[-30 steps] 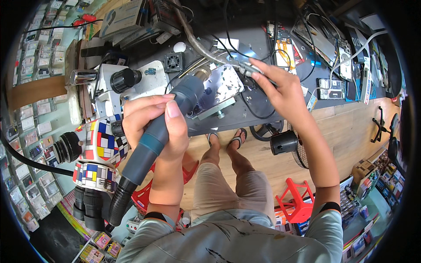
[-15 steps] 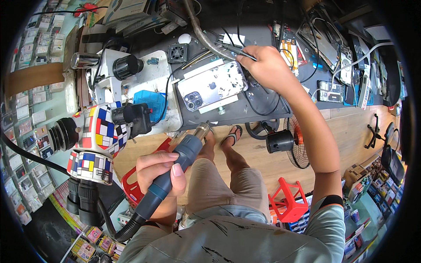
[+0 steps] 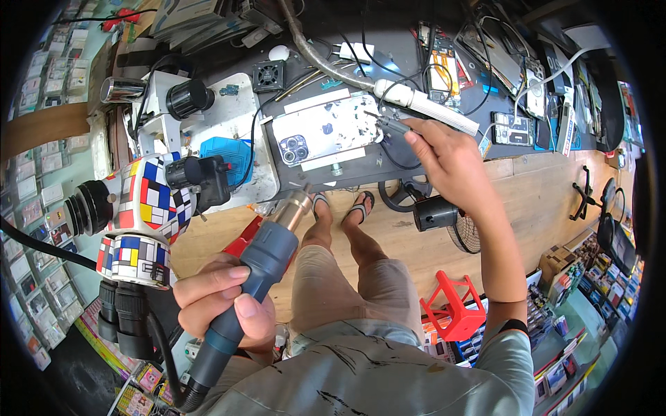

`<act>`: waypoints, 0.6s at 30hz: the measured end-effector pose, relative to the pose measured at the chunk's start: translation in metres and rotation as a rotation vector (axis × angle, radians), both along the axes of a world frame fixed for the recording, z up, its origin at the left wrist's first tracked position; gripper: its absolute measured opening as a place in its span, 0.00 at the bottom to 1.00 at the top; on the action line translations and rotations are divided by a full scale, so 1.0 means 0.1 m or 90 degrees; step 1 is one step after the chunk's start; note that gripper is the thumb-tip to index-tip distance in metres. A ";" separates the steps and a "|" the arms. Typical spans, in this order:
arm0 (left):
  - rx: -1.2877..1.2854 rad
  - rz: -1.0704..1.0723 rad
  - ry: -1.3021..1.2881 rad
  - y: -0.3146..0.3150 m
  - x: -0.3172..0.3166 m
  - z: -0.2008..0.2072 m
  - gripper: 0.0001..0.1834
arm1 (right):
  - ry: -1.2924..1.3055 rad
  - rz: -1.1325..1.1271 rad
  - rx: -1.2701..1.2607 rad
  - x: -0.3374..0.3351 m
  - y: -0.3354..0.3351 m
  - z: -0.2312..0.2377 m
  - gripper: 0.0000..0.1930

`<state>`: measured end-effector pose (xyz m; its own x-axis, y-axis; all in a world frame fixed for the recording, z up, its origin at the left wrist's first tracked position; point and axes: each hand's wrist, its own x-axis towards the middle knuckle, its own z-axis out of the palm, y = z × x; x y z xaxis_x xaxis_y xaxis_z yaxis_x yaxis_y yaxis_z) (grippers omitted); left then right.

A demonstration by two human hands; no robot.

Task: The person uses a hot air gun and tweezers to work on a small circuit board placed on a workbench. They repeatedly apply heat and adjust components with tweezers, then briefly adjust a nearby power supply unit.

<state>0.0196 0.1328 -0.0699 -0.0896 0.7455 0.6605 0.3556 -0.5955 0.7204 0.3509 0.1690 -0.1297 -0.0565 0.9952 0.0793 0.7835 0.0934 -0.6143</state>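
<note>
Cluttered repair bench along top of view, dark mat, cables and phone parts strewn across; wooden floor below, red stool near right leg. Phone lying back-up on bench centre, clamped in a holder, camera cluster toward left, back glass patchy. Right hand at phone's right edge, fingers pinched around a thin dark tool, tip touching or just over phone's corner; cannot tell which. Left hand low and well apart from bench, fist wrapped around grey-blue hot-air gun, metal nozzle pointing up toward bench edge, cord trailing down-left. Microscope with coloured block pattern just left of that hand. Blue pad and small fan on white board left of phone. Black floor fan under bench.
</note>
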 end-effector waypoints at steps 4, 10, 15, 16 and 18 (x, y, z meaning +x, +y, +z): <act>-0.118 -0.031 0.002 -0.19 -0.18 0.02 0.19 | -0.063 0.023 0.069 -0.04 -0.10 -0.10 0.11; -0.180 -0.005 0.043 -0.46 -0.29 -0.07 0.19 | -0.192 -0.087 0.183 -0.14 -0.15 -0.17 0.15; -0.191 -0.075 0.074 -0.59 -0.30 -0.12 0.21 | -0.191 -0.057 0.165 -0.24 -0.25 -0.25 0.17; -0.174 -0.091 0.050 -0.60 -0.30 -0.15 0.19 | -0.204 -0.091 0.175 -0.24 -0.24 -0.27 0.17; -0.140 -0.121 0.005 -0.62 -0.28 -0.23 0.16 | -0.155 -0.117 0.181 -0.26 -0.24 -0.29 0.17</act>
